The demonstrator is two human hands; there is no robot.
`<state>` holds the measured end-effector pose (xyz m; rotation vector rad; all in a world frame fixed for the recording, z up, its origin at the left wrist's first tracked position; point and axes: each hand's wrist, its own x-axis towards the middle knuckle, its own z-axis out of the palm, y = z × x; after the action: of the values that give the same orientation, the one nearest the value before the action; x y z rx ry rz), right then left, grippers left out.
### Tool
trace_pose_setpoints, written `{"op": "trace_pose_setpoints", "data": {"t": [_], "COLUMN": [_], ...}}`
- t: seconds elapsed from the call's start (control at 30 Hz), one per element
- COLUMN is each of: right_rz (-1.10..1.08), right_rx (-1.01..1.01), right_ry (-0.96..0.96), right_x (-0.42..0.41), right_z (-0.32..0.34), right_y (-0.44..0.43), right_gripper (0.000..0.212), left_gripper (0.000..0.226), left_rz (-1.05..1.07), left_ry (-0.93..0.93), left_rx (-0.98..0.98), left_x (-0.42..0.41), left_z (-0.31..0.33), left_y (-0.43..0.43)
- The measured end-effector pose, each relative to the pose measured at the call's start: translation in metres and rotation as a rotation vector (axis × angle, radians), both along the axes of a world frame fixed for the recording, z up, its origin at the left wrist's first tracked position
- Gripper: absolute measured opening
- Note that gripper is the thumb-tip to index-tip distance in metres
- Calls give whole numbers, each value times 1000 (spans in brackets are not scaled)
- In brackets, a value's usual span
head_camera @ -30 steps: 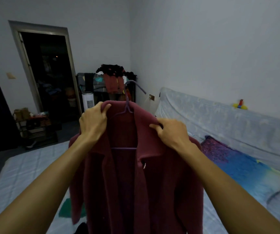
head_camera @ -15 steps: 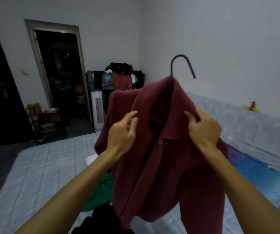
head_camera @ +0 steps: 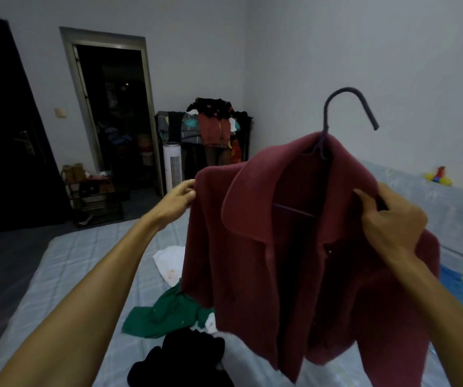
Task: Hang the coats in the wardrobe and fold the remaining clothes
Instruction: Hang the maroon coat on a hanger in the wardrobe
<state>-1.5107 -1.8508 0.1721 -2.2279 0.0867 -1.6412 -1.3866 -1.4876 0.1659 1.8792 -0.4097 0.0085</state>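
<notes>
Lying near the bed's [head_camera: 65,275] near edge is a black garment [head_camera: 180,356], with a green garment [head_camera: 166,314] and a white garment [head_camera: 168,258] farther in. Above them the maroon coat [head_camera: 266,261] hangs on a purple hanger [head_camera: 347,107]. The right hand [head_camera: 392,222] curls its fingers tightly round one shoulder. The left hand's [head_camera: 180,198] loosely bent fingertips touch the other shoulder's edge; whether they pinch it, I cannot tell.

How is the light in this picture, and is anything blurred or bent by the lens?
Head view: the light is dim and bluish; the doorway is almost black inside, and the black clothes on the bed lose detail. Head view: the wide lens seems to tilt the dark door and stretches the left forearm; the maroon coat looks soft at its lower hem.
</notes>
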Motion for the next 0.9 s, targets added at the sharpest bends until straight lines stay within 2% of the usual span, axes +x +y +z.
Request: {"op": "trace_pose_setpoints", "data": {"t": [0.13, 0.2, 0.27, 0.37, 0.43, 0.53, 0.6, 0.67, 0.73, 0.83, 0.9], "right_rz": [17, -11, -41, -43, -30, -26, -3, 31, 74, 133, 145], "right_rx": [-20, -50, -146, -360, -373, -210, -79, -24, -36, -95, -122], "right_ry": [14, 41, 51, 92, 138, 131, 105, 87, 83, 84, 90], "right_x": [-7, -8, -9, -4, 3, 10, 10, 11, 13, 19, 22], "right_z": [2, 0, -6, -25, -34, -39, -38, -37, -34, -24, -17], "right_y": [-10, -16, -23, -25, -19, -7, -2, 5, 17, 34, 38], "right_gripper": [50, 42, 39, 41, 41, 41, 42, 42, 42, 36, 35], "left_gripper": [20, 16, 23, 21, 19, 20, 39, 58, 58, 52, 48], "left_rz": [-41, 84, 221, 351, 392, 295, 241, 230, 254, 142, 40], "left_ry": [-6, -49, -116, -283, -409, -493, -407, -306, -409, -610, -624], "left_rx": [4, -107, -213, -230, -209, -33, 109, 123, 185, 400, 489], "left_x": [4, 10, 16, 21, 14, -1, -8, -15, -21, -34, -38], "left_z": [-14, -14, -12, 4, 17, 24, 21, 19, 22, 32, 35], "left_y": [3, 3, 6, 6, -1, -5, 2, 7, 3, -15, -21]}}
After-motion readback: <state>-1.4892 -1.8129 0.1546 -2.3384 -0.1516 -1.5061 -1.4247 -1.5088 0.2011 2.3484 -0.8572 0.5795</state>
